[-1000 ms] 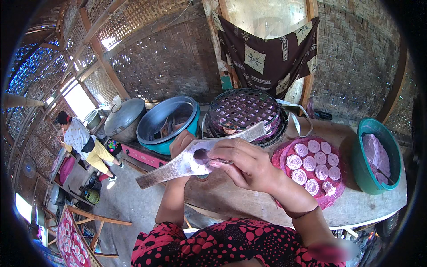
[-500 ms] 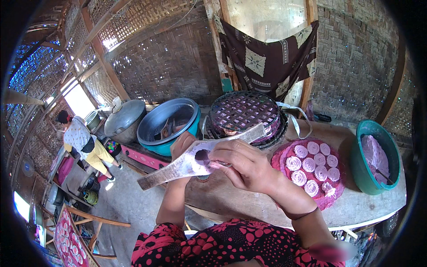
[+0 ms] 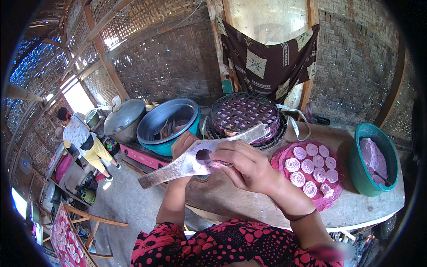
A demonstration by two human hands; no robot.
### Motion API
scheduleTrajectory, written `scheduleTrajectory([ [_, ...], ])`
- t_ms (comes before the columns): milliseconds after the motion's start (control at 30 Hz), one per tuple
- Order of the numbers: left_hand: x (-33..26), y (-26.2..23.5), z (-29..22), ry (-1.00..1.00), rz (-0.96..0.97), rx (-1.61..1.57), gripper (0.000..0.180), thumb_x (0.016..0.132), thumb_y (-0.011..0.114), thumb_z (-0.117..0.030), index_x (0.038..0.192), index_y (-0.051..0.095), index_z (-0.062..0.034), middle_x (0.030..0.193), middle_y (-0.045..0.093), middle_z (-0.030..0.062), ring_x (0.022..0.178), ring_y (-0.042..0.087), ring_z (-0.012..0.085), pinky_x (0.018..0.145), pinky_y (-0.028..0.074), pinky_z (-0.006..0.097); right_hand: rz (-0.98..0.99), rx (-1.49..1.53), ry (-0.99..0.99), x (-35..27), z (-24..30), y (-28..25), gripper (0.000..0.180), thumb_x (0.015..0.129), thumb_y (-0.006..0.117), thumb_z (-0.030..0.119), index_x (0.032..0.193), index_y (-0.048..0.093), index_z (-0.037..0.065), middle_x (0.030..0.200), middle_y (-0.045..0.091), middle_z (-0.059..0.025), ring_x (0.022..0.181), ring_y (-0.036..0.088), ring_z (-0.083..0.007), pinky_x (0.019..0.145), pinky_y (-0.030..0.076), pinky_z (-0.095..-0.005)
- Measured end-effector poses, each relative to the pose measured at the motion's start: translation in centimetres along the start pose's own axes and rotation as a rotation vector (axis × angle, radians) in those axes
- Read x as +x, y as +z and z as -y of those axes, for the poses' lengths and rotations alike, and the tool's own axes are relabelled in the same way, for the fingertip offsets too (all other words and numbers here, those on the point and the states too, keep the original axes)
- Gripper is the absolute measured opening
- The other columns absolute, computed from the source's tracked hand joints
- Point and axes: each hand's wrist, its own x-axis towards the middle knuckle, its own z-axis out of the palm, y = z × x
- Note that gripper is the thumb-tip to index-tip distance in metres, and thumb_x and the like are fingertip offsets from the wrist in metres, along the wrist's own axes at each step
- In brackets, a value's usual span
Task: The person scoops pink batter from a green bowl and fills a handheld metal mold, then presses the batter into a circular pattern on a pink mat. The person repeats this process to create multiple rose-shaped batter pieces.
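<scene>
Almost nothing shifts over last second: your left hand (image 3: pixel 183 144) keeps grip closed around flat metal mould (image 3: pixel 200 155), above bench (image 3: pixel 249 202) edge; right hand (image 3: pixel 242 167) fingertips still pinch purple dough at its hole. Pressing continues.

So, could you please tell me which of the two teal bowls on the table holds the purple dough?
The green-teal bowl at the table's right end, beside the pink tray; the bluer bowl by the left hand shows none.
</scene>
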Motion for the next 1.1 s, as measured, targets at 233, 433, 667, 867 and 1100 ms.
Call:
scheduleTrajectory([
  [233, -0.3, 0.4, 0.7, 0.031, 0.006, 0.060, 0.029, 0.067, 0.073, -0.021, 0.077, 0.050, -0.0081, 0.073, 0.047, 0.0078, 0.066, 0.053, 0.0257, 0.058, 0.043, 0.039, 0.024, 0.053, 0.033, -0.4, -0.1, 0.0, 0.031, 0.081, 0.069, 0.003, 0.111, 0.062, 0.002, 0.110, 0.063, -0.0156, 0.104, 0.064, -0.0327, 0.090, 0.052, -0.0398],
  [433, -0.2, 0.5, 0.6, 0.017, -0.028, 0.036, 0.026, 0.068, 0.072, -0.021, 0.076, 0.050, -0.0082, 0.073, 0.047, 0.0083, 0.066, 0.053, 0.0266, 0.060, 0.044, 0.040, 0.031, 0.058, 0.059, -0.6, -0.2, 0.0, 0.030, 0.081, 0.069, 0.003, 0.111, 0.062, 0.002, 0.110, 0.064, -0.0157, 0.103, 0.064, -0.0330, 0.090, 0.052, -0.0402],
  [667, 0.2, 0.5, 0.3, 0.025, -0.013, 0.017, 0.025, 0.068, 0.072, -0.019, 0.077, 0.051, -0.0068, 0.073, 0.047, 0.0090, 0.065, 0.053, 0.0268, 0.056, 0.043, 0.040, 0.026, 0.063, 0.069, -0.8, -0.5, -0.1, 0.030, 0.081, 0.069, 0.003, 0.110, 0.062, 0.001, 0.111, 0.064, -0.0162, 0.103, 0.064, -0.0333, 0.090, 0.052, -0.0405],
  [867, 0.2, 0.8, 0.4, 0.041, -0.025, 0.010, 0.024, 0.068, 0.071, -0.017, 0.077, 0.052, -0.0061, 0.073, 0.045, 0.0089, 0.064, 0.052, 0.0263, 0.053, 0.041, 0.038, 0.018, 0.056, 0.064, -1.0, -0.8, -0.1, 0.030, 0.081, 0.069, 0.003, 0.110, 0.062, 0.002, 0.111, 0.064, -0.0169, 0.104, 0.064, -0.0338, 0.090, 0.052, -0.0409],
  [1100, 0.0, 1.0, 0.7, 0.054, -0.025, 0.030, 0.025, 0.067, 0.072, -0.018, 0.077, 0.052, -0.0061, 0.073, 0.047, 0.0089, 0.064, 0.053, 0.0265, 0.053, 0.041, 0.039, 0.019, 0.064, 0.075, -1.1, -0.9, -0.1, 0.031, 0.081, 0.070, 0.003, 0.111, 0.062, 0.002, 0.111, 0.064, -0.0169, 0.104, 0.064, -0.0342, 0.090, 0.052, -0.0413],
])
